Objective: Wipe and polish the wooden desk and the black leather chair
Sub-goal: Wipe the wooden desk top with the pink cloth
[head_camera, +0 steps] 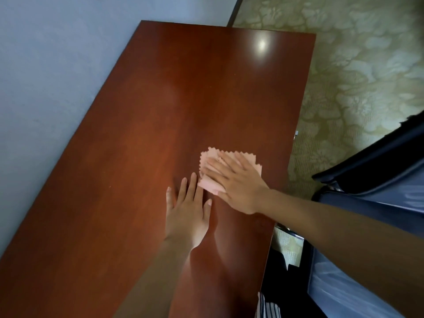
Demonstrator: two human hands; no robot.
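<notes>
Bare L hand (187, 210) lay flat, palm down, fingers straight, slightly spread. Bare R hand (237, 183) just ahead, also flat, fingers splayed; both forearms extended fwd.

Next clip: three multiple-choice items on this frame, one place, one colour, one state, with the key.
1. Where is the cloth?
A. Flat on the desk, under the right hand.
B. Hanging off the desk's edge.
C. Balled up at the far end.

2. What colour is the cloth?
A. Blue.
B. Pink.
C. White.

3. How is the left hand?
A. Gripping the cloth.
B. Flat on the desk, fingers straight.
C. Clenched in a fist.

Key: 1 A, the right hand presses it on the desk; 2 B, its zigzag edges show pink; 3 B, it lies beside the cloth, holding nothing.
</notes>
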